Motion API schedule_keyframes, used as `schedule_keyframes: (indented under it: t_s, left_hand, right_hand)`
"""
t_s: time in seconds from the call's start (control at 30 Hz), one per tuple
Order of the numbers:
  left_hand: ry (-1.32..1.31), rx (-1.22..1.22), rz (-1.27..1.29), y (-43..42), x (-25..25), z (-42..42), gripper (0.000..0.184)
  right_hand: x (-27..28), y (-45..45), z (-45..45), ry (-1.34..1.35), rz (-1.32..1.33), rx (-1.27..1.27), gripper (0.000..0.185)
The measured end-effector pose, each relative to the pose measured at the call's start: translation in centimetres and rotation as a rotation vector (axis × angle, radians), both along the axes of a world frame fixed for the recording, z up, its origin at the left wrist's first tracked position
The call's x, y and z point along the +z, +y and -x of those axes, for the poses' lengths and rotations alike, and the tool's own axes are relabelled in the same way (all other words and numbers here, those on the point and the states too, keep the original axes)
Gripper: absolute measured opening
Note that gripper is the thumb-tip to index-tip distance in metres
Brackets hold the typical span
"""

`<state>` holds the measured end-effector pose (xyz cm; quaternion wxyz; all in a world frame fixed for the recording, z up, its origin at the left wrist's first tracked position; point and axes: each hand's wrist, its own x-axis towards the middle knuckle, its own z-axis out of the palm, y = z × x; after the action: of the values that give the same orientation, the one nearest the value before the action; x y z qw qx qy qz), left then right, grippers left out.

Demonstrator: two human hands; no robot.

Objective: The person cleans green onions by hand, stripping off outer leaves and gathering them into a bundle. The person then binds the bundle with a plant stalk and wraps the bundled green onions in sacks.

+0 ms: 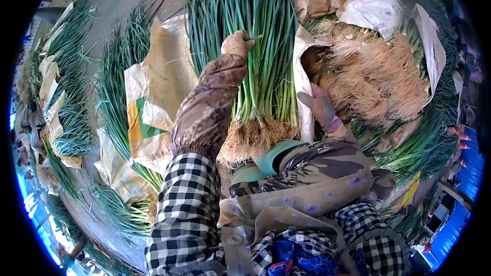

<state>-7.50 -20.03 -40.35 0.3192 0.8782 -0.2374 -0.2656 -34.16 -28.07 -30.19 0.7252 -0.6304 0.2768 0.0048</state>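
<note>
A large bundle of green onions (266, 15) lies in front of me, green leaves pointing away and tan roots (255, 138) toward my knees. My left hand (237, 44) is on the middle of the bundle, its fingers closed around some green stalks. To the right of the bundle, my right hand (321, 105), in a stained glove, rests by the edge of a white woven sack (305, 107). Its thumb is apart from the fingers and nothing shows in it.
More onions with bushy roots (378, 71) lie on the right under white sacking (373, 10). Left of the bundle are an opened sack (169, 71) and more green onions (115, 82). Another onion row (69, 87) lies farther left on the grey floor.
</note>
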Motion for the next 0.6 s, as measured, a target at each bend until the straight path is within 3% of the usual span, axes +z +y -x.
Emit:
schedule_keyframes:
  t_s: [0.03,0.13,0.17,0.27,0.33,0.37,0.4,0.47,0.5,0.53,0.6]
  left_hand:
    - [-0.037,-0.075,-0.068,-0.6,-0.2,-0.9,0.027]
    - [0.144,0.001,-0.154,-2.5,1.1,-6.9,0.044]
    - [0.172,0.061,-0.046,-1.2,1.7,-9.0,0.048]
    - [0.318,0.298,0.404,7.5,3.2,-15.3,0.060]
    - [0.340,0.476,0.569,15.6,2.4,-18.8,0.068]
    - [0.257,0.554,0.531,19.8,0.7,-20.1,0.073]
    - [-0.076,0.560,0.217,23.8,-2.4,-20.1,0.072]
    - [-0.303,0.674,-0.203,28.2,-0.9,-16.3,0.077]
    - [-0.392,0.553,-0.228,33.9,-8.2,-18.2,0.077]
    - [-0.132,0.461,-0.260,36.2,-8.4,-16.6,0.076]
    - [-0.136,0.528,-0.349,36.3,-7.9,-10.8,0.080]
  right_hand:
    - [-0.1,-0.2,0.4,0.008,-0.005,-0.016,0.049]
    - [-1.3,-1.1,1.5,0.068,0.064,0.000,0.045]
    - [1.0,-0.4,0.8,0.096,0.083,-0.008,0.041]
    - [0.3,0.0,1.1,0.057,0.080,-0.085,0.038]
    - [-0.3,0.1,1.3,0.147,0.165,-0.067,0.038]
    - [0.4,0.7,0.8,0.120,0.139,-0.076,0.037]
    - [0.4,0.8,0.7,0.100,0.079,-0.057,0.039]
    - [0.2,1.0,0.5,0.116,0.104,-0.044,0.038]
    - [-0.1,0.9,0.6,0.161,0.183,-0.016,0.037]
    - [-0.2,0.9,0.5,0.162,0.233,-0.001,0.036]
    - [-0.1,1.4,0.0,0.150,0.167,0.001,0.035]
